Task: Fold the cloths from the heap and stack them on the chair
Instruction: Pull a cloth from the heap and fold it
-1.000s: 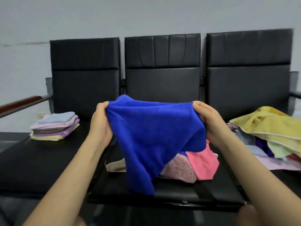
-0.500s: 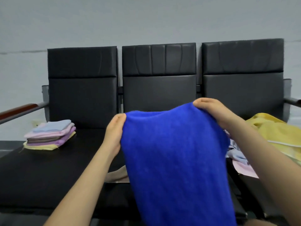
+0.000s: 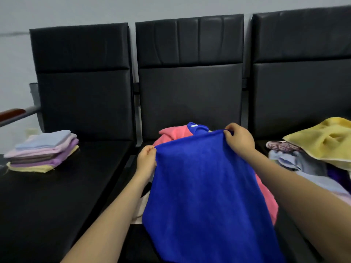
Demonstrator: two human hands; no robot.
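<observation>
Folded stack (image 3: 42,150) on left chair (image 3: 57,186), loose heap (image 3: 313,149) right, pink cloth (image 3: 171,135) perhaps half-hidden behind blue cloth (image 3: 205,196), left hand (image 3: 146,160) and right hand (image 3: 239,139) pinching its top corners over middle seat, grey wall (image 3: 76,10).

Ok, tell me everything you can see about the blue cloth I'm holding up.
The blue cloth is a plain, vivid royal blue, soft and fleecy like microfibre. It hangs unfolded and spread out over the middle chair seat, top edge stretched between both hands: the left hand pinches one upper corner, the right hand the other, held slightly higher. It drapes down in front of a pink cloth; its lower edge runs out of view.
</observation>
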